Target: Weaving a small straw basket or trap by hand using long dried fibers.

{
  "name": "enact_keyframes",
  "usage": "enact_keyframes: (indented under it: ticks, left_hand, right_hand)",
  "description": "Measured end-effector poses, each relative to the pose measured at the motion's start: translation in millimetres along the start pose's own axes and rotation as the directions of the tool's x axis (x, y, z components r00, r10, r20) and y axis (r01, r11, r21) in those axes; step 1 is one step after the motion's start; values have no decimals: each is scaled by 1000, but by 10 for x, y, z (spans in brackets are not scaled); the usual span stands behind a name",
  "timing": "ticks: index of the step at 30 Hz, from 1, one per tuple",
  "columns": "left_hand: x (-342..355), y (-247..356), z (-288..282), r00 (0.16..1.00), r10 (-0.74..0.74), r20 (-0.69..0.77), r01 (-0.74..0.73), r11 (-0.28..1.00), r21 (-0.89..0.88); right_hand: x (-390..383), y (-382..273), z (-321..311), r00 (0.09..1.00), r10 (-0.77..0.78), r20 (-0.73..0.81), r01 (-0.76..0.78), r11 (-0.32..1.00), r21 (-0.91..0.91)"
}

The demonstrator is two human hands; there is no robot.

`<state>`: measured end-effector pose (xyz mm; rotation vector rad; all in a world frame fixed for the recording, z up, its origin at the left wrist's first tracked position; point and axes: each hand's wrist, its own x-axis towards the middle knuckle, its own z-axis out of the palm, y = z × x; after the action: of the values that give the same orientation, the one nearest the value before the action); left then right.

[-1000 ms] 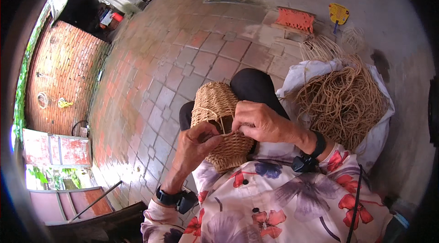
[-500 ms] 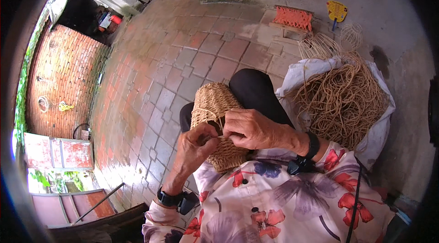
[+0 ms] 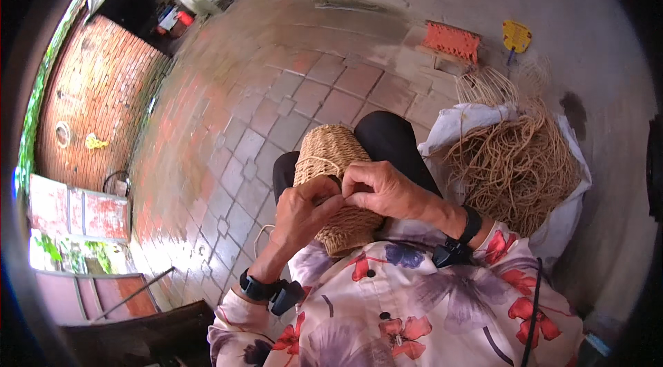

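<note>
A woven straw basket (image 3: 331,145) lies on its side across my lap, its dark opening partly hidden behind my hands. A thin pale cord (image 3: 318,159) curves over its weave. My left hand (image 3: 304,207) is closed in a pinch over the basket, fingertips against those of my right hand. The right hand (image 3: 378,189) pinches from the other side. Both appear to grip a strand of cord at the opening, though their fingers mostly cover it. A loose loop of cord shows beside the left wrist.
To my right, a white sack (image 3: 460,122) holds a tangled heap of straw rope (image 3: 514,170). Behind it stand wire-like frames, an orange woven-top stool (image 3: 451,42) and a yellow fan-shaped paddle (image 3: 516,36) against the wall. Paving tiles (image 3: 238,153) cover the floor; a brick wall stands left.
My hands have drawn together until their fingertips meet, covering the strand that showed between them. A loose loop of cord now shows beside my left wrist. The whole view has shifted slightly.
</note>
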<state>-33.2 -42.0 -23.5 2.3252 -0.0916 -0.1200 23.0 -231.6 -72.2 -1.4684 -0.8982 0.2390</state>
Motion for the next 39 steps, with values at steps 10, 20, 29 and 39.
enact_keyframes:
  ticks: [10, 20, 29, 39]
  left_hand:
    - [-384, -447, -249, 936, -309, -170, 159, 799, -580]
    - [-696, -648, 18, 914, -266, -307, 104, 883, -457]
    - [-717, -779, -94, 962, -251, -102, 209, 927, -313]
    - [-400, -51, -89, 951, 195, -240, -190, 981, 46]
  right_hand:
    - [-2, -74, -60, 976, 200, 82, -203, 979, 28]
    - [-29, -151, -74, 958, 256, 125, -262, 965, 26]
    - [-48, -185, -54, 963, 229, 143, -224, 973, -45]
    - [-29, -202, -7, 976, 216, 39, -210, 971, -114]
